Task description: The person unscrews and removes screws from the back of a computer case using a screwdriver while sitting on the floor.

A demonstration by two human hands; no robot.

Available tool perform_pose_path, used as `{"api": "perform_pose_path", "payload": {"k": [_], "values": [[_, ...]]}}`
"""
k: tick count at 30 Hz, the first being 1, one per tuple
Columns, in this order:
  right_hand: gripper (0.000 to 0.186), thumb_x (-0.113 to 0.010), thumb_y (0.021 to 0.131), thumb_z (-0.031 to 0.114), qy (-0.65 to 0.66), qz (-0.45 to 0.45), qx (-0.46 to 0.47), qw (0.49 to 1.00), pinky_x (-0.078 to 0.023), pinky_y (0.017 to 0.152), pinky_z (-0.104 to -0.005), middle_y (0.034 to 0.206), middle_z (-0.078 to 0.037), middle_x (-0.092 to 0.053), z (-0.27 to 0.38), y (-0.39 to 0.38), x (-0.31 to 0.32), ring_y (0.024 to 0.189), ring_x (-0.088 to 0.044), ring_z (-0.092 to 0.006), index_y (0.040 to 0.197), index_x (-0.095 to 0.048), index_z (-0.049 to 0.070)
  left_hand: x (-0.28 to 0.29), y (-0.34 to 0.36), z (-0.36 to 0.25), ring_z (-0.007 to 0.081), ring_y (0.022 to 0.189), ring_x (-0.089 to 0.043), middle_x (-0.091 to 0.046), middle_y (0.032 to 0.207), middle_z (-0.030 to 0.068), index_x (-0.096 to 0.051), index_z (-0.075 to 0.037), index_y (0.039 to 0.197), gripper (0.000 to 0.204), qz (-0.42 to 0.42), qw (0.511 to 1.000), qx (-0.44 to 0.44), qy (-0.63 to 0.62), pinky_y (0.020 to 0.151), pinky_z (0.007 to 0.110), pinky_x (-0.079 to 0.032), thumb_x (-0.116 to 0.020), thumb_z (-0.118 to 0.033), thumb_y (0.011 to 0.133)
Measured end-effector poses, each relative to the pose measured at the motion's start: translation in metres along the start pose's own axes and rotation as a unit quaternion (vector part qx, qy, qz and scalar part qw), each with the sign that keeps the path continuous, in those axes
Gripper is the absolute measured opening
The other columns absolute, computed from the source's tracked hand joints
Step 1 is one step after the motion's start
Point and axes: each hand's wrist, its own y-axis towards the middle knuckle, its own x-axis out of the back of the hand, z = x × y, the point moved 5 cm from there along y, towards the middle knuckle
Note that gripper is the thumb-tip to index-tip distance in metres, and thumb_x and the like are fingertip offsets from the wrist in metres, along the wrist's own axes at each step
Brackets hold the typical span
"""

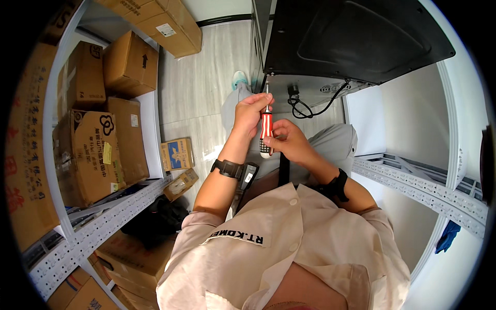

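A screwdriver [266,124] with a red-and-white striped handle and a dark spotted end stands between my hands, its metal shaft pointing away from me. My left hand [249,113] pinches the shaft near the tip. Around the lower part of the handle, the fingers of my right hand [290,141] are closed. The shaft's tip lies at the near left corner of a large black-topped appliance [356,36]; whether it sits in a screw is too small to tell. Below the black top, a grey metal panel [310,85] has round vents and a black power cord [323,109].
Shelving [119,211] on the left holds several cardboard boxes [88,155]. More boxes [178,31] stand at the far left, and small ones [176,154] lie on the floor. On the right is a perforated white metal shelf frame [413,183] with a blue cloth [448,236] below it.
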Motion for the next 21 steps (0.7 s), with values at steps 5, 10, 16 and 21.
{"api": "perform_pose_path", "payload": {"k": [5,10,16,21], "values": [[0.032,-0.058,0.094,0.011,0.086,0.060,-0.003,0.995,-0.052,0.083,-0.0320,0.114,-0.005,-0.060,0.001,-0.003,-0.004,0.100,-0.060,-0.0137,0.124,-0.049,0.005,-0.004,-0.004,-0.008,0.0154,0.080,-0.064,-0.069,0.096,0.0091,-0.062,0.002,0.110,0.024,0.060,0.997,0.039,-0.025,0.069,0.027,-0.052,-0.060,-0.016,0.094],[0.030,-0.057,0.095,0.013,0.155,0.094,-0.021,0.983,-0.050,0.087,-0.0333,0.116,-0.002,-0.058,0.007,-0.006,-0.006,0.099,-0.057,-0.0095,0.123,-0.050,0.007,-0.003,-0.006,-0.012,0.0155,0.083,-0.065,-0.069,0.100,0.0099,-0.062,0.003,0.113,0.024,0.080,0.997,0.016,0.011,0.071,0.027,-0.053,-0.056,-0.011,0.095],[0.052,-0.074,0.084,0.026,-0.028,0.059,-0.051,0.997,-0.057,0.072,-0.0348,0.103,-0.006,-0.056,0.021,-0.014,-0.009,0.088,-0.058,-0.0129,0.118,-0.043,0.003,-0.010,-0.010,-0.010,0.0134,0.078,-0.063,-0.070,0.094,0.0094,-0.064,0.003,0.108,0.024,0.027,0.999,-0.015,0.032,0.071,0.026,-0.052,-0.063,-0.014,0.092],[0.057,-0.077,0.081,0.023,-0.030,-0.021,-0.040,0.998,-0.057,0.065,-0.0350,0.099,-0.008,-0.056,0.008,-0.006,-0.003,0.079,-0.062,-0.0152,0.117,-0.038,0.002,-0.008,-0.004,-0.004,0.0118,0.077,-0.063,-0.070,0.091,0.0064,-0.065,-0.001,0.105,0.021,-0.007,0.999,-0.021,0.033,0.067,0.025,-0.051,-0.067,-0.015,0.090]]}}
